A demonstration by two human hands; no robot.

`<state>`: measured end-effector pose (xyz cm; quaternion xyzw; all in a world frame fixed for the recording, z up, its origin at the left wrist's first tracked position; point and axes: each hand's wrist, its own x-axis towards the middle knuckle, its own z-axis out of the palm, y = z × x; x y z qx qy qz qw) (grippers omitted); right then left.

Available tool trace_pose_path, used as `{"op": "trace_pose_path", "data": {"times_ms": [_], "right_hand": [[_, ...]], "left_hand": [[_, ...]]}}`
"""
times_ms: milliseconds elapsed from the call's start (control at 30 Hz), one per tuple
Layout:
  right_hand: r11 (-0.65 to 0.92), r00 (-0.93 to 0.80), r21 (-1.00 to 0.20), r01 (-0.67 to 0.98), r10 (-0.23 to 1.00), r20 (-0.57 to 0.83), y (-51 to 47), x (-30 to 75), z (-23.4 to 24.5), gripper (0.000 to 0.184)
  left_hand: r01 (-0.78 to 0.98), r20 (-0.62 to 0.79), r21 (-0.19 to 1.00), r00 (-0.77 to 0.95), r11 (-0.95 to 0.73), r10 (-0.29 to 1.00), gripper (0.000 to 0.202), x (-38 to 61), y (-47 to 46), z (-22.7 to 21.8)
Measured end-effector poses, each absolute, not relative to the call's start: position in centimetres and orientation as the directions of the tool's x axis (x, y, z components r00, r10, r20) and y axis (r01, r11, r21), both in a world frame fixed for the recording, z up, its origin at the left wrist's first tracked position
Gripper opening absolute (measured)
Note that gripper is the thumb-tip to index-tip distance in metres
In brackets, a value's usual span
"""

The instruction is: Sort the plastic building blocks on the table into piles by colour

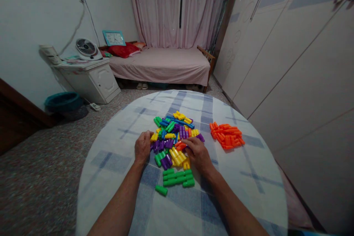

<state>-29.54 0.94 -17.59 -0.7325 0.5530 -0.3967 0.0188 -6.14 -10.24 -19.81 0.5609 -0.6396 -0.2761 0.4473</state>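
Now — R fingers (190,142) on orange pc (180,145) — clock nos. (114,39) blurry.

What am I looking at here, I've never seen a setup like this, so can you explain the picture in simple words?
There is no machine here. One camera, worn on a person's head, looks forward and down, so you see roughly what they see. The bare left hand and right hand are the wearer's own.

They reach over a rounded table with a checked tablecloth. The left hand rests at the left edge of a mixed pile of colorful plastic pieces. The right hand's fingers are at an orange piece there; whether they grip it is hard to tell.

To the right is an all-orange pile. Nearer the wearer lie some green pieces. Beyond the table stands a bed.
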Motion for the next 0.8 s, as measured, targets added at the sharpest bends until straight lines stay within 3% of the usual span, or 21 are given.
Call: {"op": "trace_pose_path", "data": {"times_ms": [167, 300, 467, 667, 800], "right_hand": [[-0.329, 0.113, -0.363, -0.872, -0.856, 0.504, 0.3, -28.8, -18.4, 0.027], [-0.329, 0.065, -0.442, -0.834, -0.856, 0.513, 0.3, -28.5, -18.4, 0.021], [-0.354, -0.097, -0.550, -0.757, -0.771, 0.629, 0.5, -30.0, -17.5, 0.024], [0.004, -0.556, -0.624, -0.781, -0.460, 0.693, 1.5, -38.0, -16.5, 0.031], [0.211, -0.685, -0.656, -0.724, -0.325, 0.652, 2.7, -43.3, -17.5, 0.037]], "left_hand": [[-0.470, 0.269, 0.854, 0.035, 0.222, -0.963, 0.054, -6.1, -10.5, -20.3], [-0.461, 0.267, 0.858, 0.029, 0.224, -0.963, 0.054, -6.1, -10.5, -20.4], [-0.469, 0.264, 0.856, 0.035, 0.218, -0.964, 0.055, -6.1, -10.4, -20.3], [-0.442, 0.248, 0.874, 0.048, 0.202, -0.968, 0.056, -6.1, -10.4, -20.2], [-0.443, 0.225, 0.878, 0.050, 0.180, -0.973, 0.057, -6.0, -10.3, -20.0]]}}
